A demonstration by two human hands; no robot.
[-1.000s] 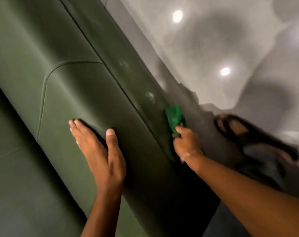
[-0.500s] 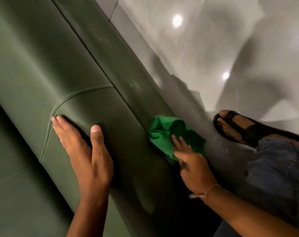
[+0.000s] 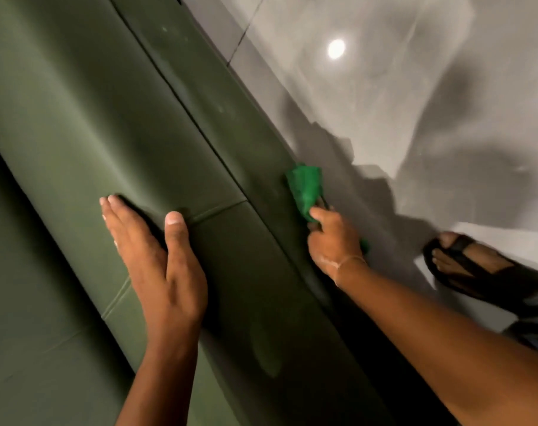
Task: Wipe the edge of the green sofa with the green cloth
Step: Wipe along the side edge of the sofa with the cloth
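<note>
The dark green sofa (image 3: 77,124) fills the left and middle of the head view, its rounded edge running diagonally from upper left to lower right. My left hand (image 3: 157,259) lies flat and open on top of that edge, fingers together, thumb apart. My right hand (image 3: 333,241) grips a bright green cloth (image 3: 304,187) and presses it against the sofa's outer side panel, low down near the floor. Part of the cloth is hidden under my fingers.
A glossy grey tiled floor (image 3: 400,96) lies to the right of the sofa, with light spots reflected in it. My foot in a black sandal (image 3: 467,265) stands on the floor at the right, close to the sofa's side.
The cloth, spread wider half a second ago, is now bunched in my right hand and pushed further along the side panel. My left hand has slid along the sofa's top edge. The view has shifted.
</note>
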